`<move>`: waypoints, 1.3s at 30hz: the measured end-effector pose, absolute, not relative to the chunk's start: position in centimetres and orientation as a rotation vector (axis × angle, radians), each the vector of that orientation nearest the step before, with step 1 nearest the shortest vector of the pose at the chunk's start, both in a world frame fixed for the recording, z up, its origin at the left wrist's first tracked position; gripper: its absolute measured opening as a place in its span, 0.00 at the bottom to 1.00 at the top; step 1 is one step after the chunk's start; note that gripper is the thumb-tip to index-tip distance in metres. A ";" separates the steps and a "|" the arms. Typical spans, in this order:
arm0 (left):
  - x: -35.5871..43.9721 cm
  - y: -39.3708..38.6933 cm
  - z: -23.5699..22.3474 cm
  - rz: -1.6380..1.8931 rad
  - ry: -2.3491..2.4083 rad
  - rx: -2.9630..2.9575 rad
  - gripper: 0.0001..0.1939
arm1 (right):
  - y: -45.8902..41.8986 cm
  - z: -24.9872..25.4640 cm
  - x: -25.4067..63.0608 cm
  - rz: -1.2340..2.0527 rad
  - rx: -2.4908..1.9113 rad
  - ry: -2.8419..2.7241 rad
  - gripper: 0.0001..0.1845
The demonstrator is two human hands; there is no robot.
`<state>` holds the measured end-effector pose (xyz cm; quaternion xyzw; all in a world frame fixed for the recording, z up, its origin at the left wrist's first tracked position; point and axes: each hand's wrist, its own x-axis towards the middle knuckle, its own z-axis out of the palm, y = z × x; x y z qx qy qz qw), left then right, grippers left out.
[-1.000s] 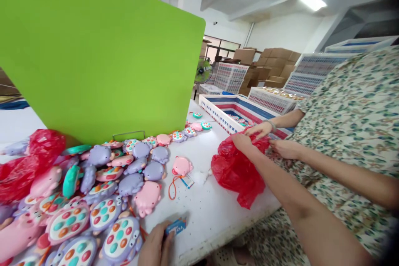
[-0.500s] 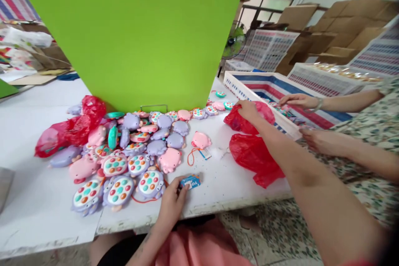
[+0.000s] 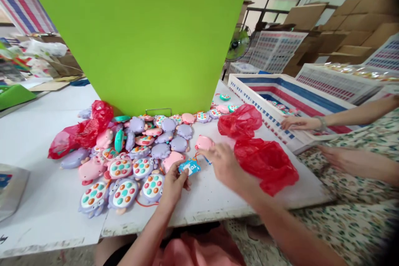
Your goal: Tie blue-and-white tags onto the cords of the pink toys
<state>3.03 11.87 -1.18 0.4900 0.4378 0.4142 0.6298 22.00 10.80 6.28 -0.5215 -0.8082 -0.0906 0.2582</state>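
**Blue card tag [image 3: 189,167] pinched in my left hand [image 3: 173,185], my right hand [image 3: 225,167] open beside a pink pig toy [image 3: 204,142]**

Looking down from my head, I see both my hands at the lower middle of the frame, over the white worktop [image 3: 212,203]. My left grip is narrow and closed on the blue card tag, with my fingers at its edge. An orange cord [image 3: 197,158] runs from near the tag toward the pink pig toy. My right grip is wide, its fingers spread and just beside the toy; I cannot tell whether they touch it.

To the left of my hands lies a heap of purple button-panel toys [image 3: 122,193] and pink pig toys, with a crumpled red plastic bag [image 3: 80,132] at its far left. Two more red plastic bags [image 3: 264,165] sit to the right of my right hand. A green board [image 3: 134,37] stands upright behind the heap, filling the upper left of the frame. At the right edge, a co-worker's hands [image 3: 299,123] rest at the rim of a white striped crate [image 3: 274,104]. Cardboard boxes [image 3: 355,25] are stacked at the upper right.
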 end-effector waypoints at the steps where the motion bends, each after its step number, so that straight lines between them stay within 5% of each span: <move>1: 3.2 12.2 -0.7 0.966 0.996 1.120 0.28 | 9.4 5.2 20.6 -0.202 -1.409 -2.181 0.26; 20: 0.7 12.2 0.2 0.906 1.196 1.301 0.26 | 6.9 -0.1 17.4 0.129 -1.463 -2.103 0.25; 31: 2.1 8.4 -2.2 0.755 1.306 1.871 0.17 | 7.5 -1.3 22.5 0.054 -1.710 -1.956 0.24; 35: 2.2 7.6 -3.1 0.795 1.312 2.095 0.16 | 8.9 0.2 25.4 -0.211 -1.772 -1.759 0.24; 37: 2.2 7.5 -3.5 0.795 1.315 2.134 0.16 | 10.8 1.3 27.7 -0.380 -1.895 -1.615 0.30; 39: 2.2 7.4 -3.9 0.793 1.314 2.162 0.16 | 13.2 2.2 30.2 -0.419 -2.067 -1.504 0.48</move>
